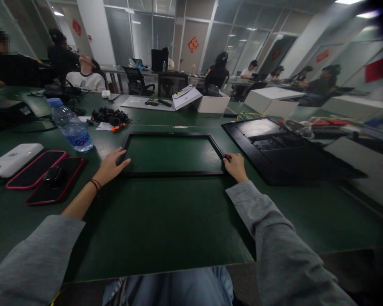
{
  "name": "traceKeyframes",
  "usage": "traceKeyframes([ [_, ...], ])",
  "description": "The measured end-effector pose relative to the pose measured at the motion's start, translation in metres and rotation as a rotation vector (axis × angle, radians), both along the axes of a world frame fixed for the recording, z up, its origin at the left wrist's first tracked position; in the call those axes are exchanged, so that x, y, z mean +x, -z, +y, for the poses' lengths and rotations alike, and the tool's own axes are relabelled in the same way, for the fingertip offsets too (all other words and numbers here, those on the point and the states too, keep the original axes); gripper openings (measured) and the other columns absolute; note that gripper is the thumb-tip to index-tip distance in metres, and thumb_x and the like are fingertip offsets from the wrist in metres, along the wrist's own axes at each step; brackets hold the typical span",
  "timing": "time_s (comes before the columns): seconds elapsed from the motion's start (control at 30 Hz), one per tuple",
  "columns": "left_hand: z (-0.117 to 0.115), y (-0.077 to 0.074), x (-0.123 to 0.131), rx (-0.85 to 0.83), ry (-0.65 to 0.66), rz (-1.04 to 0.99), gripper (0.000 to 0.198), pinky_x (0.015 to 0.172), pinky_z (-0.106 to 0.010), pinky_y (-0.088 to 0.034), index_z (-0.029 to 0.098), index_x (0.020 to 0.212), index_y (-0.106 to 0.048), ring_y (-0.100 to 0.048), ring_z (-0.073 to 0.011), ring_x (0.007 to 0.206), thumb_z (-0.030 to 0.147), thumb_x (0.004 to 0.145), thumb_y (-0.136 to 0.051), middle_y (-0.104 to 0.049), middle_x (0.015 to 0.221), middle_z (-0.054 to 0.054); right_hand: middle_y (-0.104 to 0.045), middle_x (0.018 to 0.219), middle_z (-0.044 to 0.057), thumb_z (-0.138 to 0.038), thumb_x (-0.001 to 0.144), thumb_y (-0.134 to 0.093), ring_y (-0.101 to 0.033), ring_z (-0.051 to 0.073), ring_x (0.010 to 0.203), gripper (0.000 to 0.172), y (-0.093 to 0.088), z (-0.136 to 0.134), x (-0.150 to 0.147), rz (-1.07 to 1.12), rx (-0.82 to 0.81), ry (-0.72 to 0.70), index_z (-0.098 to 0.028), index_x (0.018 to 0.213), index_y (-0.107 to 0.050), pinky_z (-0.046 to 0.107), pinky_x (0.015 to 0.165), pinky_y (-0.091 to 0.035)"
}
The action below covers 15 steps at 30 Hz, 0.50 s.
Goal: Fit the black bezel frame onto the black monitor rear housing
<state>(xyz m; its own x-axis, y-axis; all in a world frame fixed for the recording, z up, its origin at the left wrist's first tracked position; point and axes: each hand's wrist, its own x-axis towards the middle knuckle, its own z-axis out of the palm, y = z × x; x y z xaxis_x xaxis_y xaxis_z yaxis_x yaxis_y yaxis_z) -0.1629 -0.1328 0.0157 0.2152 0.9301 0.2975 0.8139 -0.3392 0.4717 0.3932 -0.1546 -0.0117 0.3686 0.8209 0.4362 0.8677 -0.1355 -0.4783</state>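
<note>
A thin black rectangular frame (172,173) lies flat on the green table (166,221) in front of me. My left hand (111,166) rests at the frame's near left corner, fingers stretched out and touching its edge. My right hand (235,166) is at the near right corner, fingers curled and pinching the frame's right edge. Both arms wear grey sleeves, and a dark band circles my left wrist.
A large black panel (274,148) lies to the right. A water bottle (70,125), two red-edged phones (47,176) and a white power bank (14,159) sit at left. Small black parts (110,115) and white boxes (210,102) lie beyond. Other people sit at the far side.
</note>
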Motion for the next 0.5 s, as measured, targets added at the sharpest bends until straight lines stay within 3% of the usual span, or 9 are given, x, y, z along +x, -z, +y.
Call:
traceKeyframes([
  [0.13, -0.015, -0.009, 0.019, -0.103, 0.237, 0.013, 0.067, 0.122, -0.058, -0.029, 0.027, 0.137, -0.064, -0.043, -0.032, 0.147, 0.071, 0.088, -0.055, -0.055, 0.154, -0.009, -0.066, 0.097, 0.019, -0.024, 0.078, -0.056, -0.06, 0.033, 0.101, 0.035, 0.004, 0.003, 0.01, -0.015, -0.012, 0.032, -0.01, 0.105, -0.075, 0.053, 0.102, -0.047],
  [0.23, -0.024, -0.01, 0.03, -0.133, 0.24, 0.091, 0.059, 0.12, -0.065, -0.027, 0.035, 0.13, -0.068, -0.043, -0.0344, 0.146, 0.071, 0.084, -0.063, -0.056, 0.153, -0.005, -0.067, 0.094, 0.018, -0.023, 0.078, -0.055, -0.061, 0.031, 0.096, 0.036, 0.003, 0.004, 0.01, 0.001, -0.014, 0.011, -0.01, 0.105, -0.075, 0.051, 0.1, -0.048],
  [0.33, -0.024, -0.009, 0.033, -0.119, 0.194, 0.091, 0.048, 0.116, -0.064, -0.031, 0.032, 0.117, -0.072, -0.048, -0.0333, 0.141, 0.068, 0.086, -0.064, -0.061, 0.147, -0.005, -0.066, 0.092, 0.015, -0.023, 0.082, -0.051, -0.061, 0.029, 0.096, 0.039, -0.003, 0.002, 0.007, 0.025, 0.007, -0.012, -0.011, 0.112, -0.073, 0.05, 0.101, -0.048],
  [0.4, -0.022, -0.009, 0.031, -0.115, 0.185, 0.068, 0.044, 0.114, -0.061, -0.035, 0.029, 0.11, -0.073, -0.052, -0.0319, 0.136, 0.066, 0.087, -0.062, -0.065, 0.142, -0.005, -0.067, 0.102, 0.017, -0.024, 0.084, -0.051, -0.059, 0.032, 0.107, 0.044, -0.008, -0.003, 0.009, 0.02, 0.036, 0.075, -0.009, 0.122, -0.068, 0.053, 0.104, -0.045],
  [0.5, -0.019, -0.012, 0.029, -0.12, 0.175, 0.038, 0.045, 0.11, -0.056, -0.04, 0.028, 0.109, -0.072, -0.057, -0.0307, 0.13, 0.066, 0.087, -0.061, -0.069, 0.134, -0.006, -0.057, 0.129, 0.025, -0.025, 0.081, -0.054, -0.048, 0.041, 0.128, 0.053, -0.018, -0.016, 0.025, 0.01, 0.1, 0.368, -0.01, 0.132, -0.061, 0.064, 0.104, -0.041],
])
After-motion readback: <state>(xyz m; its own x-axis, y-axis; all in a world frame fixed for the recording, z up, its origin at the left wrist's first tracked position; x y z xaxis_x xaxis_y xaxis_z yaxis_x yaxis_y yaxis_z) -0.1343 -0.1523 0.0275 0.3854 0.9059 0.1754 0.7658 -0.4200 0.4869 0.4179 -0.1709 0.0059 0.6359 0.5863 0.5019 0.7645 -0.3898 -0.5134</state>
